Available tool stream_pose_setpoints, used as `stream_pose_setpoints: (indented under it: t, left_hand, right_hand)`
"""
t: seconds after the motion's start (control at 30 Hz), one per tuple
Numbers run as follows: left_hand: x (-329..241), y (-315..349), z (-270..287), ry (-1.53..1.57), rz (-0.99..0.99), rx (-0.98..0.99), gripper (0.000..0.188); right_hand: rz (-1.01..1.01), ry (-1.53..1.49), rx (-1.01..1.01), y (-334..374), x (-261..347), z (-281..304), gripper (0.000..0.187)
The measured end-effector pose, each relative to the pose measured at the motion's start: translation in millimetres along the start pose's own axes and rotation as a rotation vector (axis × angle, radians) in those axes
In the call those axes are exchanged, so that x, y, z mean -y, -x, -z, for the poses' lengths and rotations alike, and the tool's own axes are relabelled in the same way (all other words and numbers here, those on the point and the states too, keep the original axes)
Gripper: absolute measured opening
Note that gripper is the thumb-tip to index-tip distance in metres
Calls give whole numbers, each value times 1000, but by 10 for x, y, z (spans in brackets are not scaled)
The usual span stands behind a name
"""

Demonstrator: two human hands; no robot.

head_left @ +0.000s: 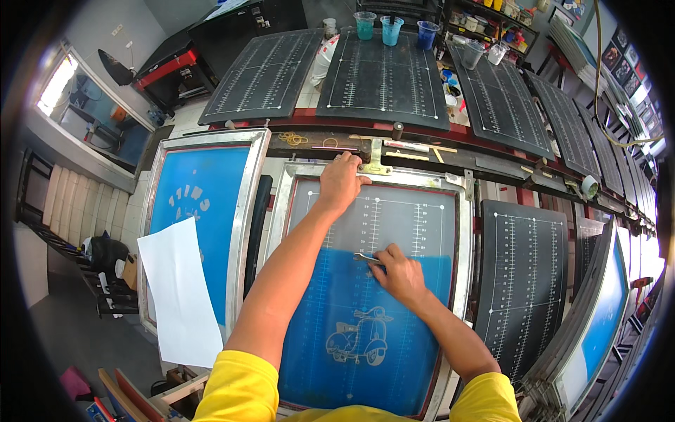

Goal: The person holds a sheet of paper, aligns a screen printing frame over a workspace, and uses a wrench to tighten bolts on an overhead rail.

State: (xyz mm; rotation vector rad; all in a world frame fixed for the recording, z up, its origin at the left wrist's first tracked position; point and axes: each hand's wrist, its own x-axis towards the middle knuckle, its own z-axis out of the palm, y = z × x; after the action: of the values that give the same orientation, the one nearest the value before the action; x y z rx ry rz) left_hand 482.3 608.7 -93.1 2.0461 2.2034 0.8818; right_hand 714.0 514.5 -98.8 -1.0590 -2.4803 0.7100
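A silk-screen frame (461, 281) with metal edges lies in front of me, its mesh blue below and clear above, with a scooter design (357, 336) in the blue part. My left hand (342, 184) is at the frame's far edge, fingers curled beside a brass-coloured hinge clamp (376, 169); what its fingertips grip is hidden. Over the middle of the mesh, my right hand (401, 276) is closed around a small metal wrench (365, 258), whose open jaw points left.
Another blue screen (225, 211) stands left, a white paper sheet (179, 295) against it. Black printing boards (383, 77) line the far side, with cups of teal, light-blue and dark-blue ink (426, 35) behind. A marker (406, 146) and rubber bands (292, 138) lie on the rail. Stacked screens (590, 337) lean right.
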Motion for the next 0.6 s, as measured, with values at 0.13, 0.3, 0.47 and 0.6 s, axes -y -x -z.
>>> stream_pose_setpoints:
  t: [0.13, 0.3, 0.47, 0.6]
  left_hand:
    - [4, -7, -18, 13, -10, -4, 42]
    - [-6, -11, -22, 4, -9, 2, 42]
    - [0, 4, -16, -6, 14, 23, 42]
    - [53, 11, -31, -3, -7, -7, 42]
  right_hand:
    - [16, 26, 21, 67, -31, -41, 17]
    - [-6, -6, 12, 83, -16, -24, 15]
    - [-38, -31, 33, 76, -31, -5, 19]
    - [19, -217, -221, -360, -332, 95, 20]
